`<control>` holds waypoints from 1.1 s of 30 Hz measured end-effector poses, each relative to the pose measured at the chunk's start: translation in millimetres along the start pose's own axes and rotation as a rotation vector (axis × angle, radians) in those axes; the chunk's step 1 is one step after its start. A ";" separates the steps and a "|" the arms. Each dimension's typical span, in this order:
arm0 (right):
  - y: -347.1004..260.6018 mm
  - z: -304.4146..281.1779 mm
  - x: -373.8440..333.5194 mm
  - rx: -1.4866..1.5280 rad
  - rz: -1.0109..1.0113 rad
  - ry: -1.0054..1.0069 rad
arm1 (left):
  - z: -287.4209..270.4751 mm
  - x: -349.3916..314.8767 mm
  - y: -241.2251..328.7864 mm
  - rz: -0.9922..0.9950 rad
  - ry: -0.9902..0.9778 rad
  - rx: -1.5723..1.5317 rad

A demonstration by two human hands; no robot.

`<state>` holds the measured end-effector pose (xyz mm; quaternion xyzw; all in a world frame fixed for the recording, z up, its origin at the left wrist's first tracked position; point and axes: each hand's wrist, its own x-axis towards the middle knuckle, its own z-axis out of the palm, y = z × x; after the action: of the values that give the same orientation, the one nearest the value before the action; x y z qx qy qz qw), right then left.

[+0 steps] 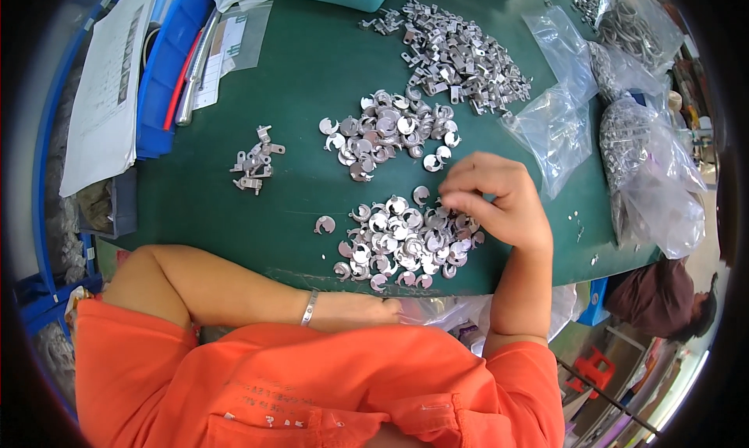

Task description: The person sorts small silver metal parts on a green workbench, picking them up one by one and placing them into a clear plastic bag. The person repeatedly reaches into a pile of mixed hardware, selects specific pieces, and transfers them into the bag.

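Note:
My right hand (499, 198) is over the right edge of a near pile of small round metal pieces (402, 241), each with a notch cut in it. Its fingers are curled and the thumb nearly meets them; anything between the tips is too small to make out. Below the table's front edge, my left hand (363, 309) is closed at the rim of a clear plastic bag (445, 311), apparently gripping it. Farther back lies a second pile of the round pieces (394, 128). One loose round piece (324, 225) sits left of the near pile.
Small bent metal brackets (464, 54) form a large far heap; a few more brackets (256, 159) lie left. A blue bin (168, 65) and papers (109, 81) flank the green table (304, 73). Flat plastic bags (554, 128) and filled bags (647, 167) are right. Another person (663, 300) is beyond.

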<state>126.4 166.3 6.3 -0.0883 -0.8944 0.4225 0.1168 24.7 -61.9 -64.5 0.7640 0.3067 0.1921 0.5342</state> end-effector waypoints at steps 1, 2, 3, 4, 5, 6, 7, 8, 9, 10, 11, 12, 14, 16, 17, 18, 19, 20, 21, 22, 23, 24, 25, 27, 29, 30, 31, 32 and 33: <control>-1.9 8.8 2.2 -0.049 -0.040 0.094 | 0.8 0.2 -0.5 0.019 0.010 0.025; -4.1 17.3 7.5 -0.230 -0.068 0.187 | 3.3 0.7 -2.5 0.037 0.020 0.050; -3.7 20.8 9.4 -0.251 -0.060 0.204 | 5.6 0.6 -3.7 0.056 0.029 0.075; -3.1 22.4 11.7 -0.278 -0.055 0.222 | 5.9 0.5 -4.2 0.049 0.037 0.055; -1.9 23.5 12.9 -0.305 -0.050 0.240 | 6.0 0.2 -4.2 0.043 0.045 0.035; 1.5 23.5 12.0 -0.248 0.022 0.273 | 5.1 -0.5 -3.9 0.036 0.053 0.016; 1.1 20.0 11.3 -0.026 0.224 0.259 | 4.0 0.0 -3.2 -0.012 0.022 -0.044; 0.2 16.2 10.1 0.198 0.424 0.240 | 2.6 0.4 -2.2 -0.061 -0.008 -0.103; -0.1 12.3 9.4 0.424 0.622 0.217 | 1.1 0.6 -1.6 -0.109 -0.038 -0.163; 3.2 9.3 6.7 0.532 0.610 0.228 | 0.4 1.8 -1.5 -0.101 -0.049 -0.153; 3.0 6.6 6.0 0.587 0.612 0.216 | -0.5 2.4 -1.7 -0.093 -0.060 -0.143; 2.7 4.0 5.3 0.643 0.614 0.203 | -1.6 2.9 -1.9 -0.085 -0.071 -0.133; 2.0 1.0 4.1 0.737 0.619 0.173 | -4.2 2.1 1.0 -0.110 -0.065 -0.148; 1.9 -1.4 2.1 0.742 0.573 0.126 | -5.0 2.9 1.6 -0.133 -0.086 -0.145; 2.1 -2.2 1.3 0.745 0.550 0.100 | -4.5 3.4 1.2 -0.143 -0.109 -0.136; 2.7 -3.9 -0.4 0.657 0.425 0.033 | -3.9 3.6 1.0 -0.154 -0.132 -0.126; 3.5 -6.2 -2.1 0.568 0.298 -0.035 | -3.6 3.1 1.3 -0.128 -0.113 -0.108; 3.6 -7.1 -2.6 0.479 0.171 -0.102 | -3.4 2.5 1.7 -0.101 -0.092 -0.089; 2.5 -6.2 -1.5 0.330 0.135 -0.045 | -3.1 1.8 2.0 -0.075 -0.071 -0.071; 1.0 -3.9 0.3 0.185 0.097 0.011 | -0.5 1.4 0.0 -0.069 -0.062 -0.071; -1.3 -0.8 2.4 0.039 0.059 0.068 | 3.8 1.4 -3.9 -0.063 -0.052 -0.072; -6.6 6.1 6.5 -0.054 0.147 0.178 | 6.4 1.2 -6.0 -0.057 -0.042 -0.073; -5.1 11.9 8.6 -0.145 0.116 0.209 | 5.2 1.2 -4.8 -0.038 -0.040 -0.046; 3.4 20.7 11.1 -0.328 0.055 0.273 | 0.6 1.6 -1.1 0.000 -0.037 0.008; 4.2 20.2 10.8 -0.240 0.160 0.284 | -4.8 1.1 3.8 -0.064 -0.044 -0.085; 7.3 21.9 8.0 -0.117 0.271 0.305 | -6.0 1.0 4.9 -0.095 -0.049 -0.132; 11.2 23.0 4.7 0.005 0.384 0.325 | -5.4 1.0 4.2 -0.080 -0.048 -0.118; 16.4 19.1 4.1 0.065 0.439 0.291 | -4.4 0.8 2.7 -0.065 -0.047 -0.104; 16.6 15.4 3.8 0.166 0.490 0.271 | -3.7 0.8 1.9 -0.050 -0.047 -0.090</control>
<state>119.4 166.3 -15.6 -0.3477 -0.7850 0.4943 0.1364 23.5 -59.3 -61.5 0.7356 0.3043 0.1744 0.5796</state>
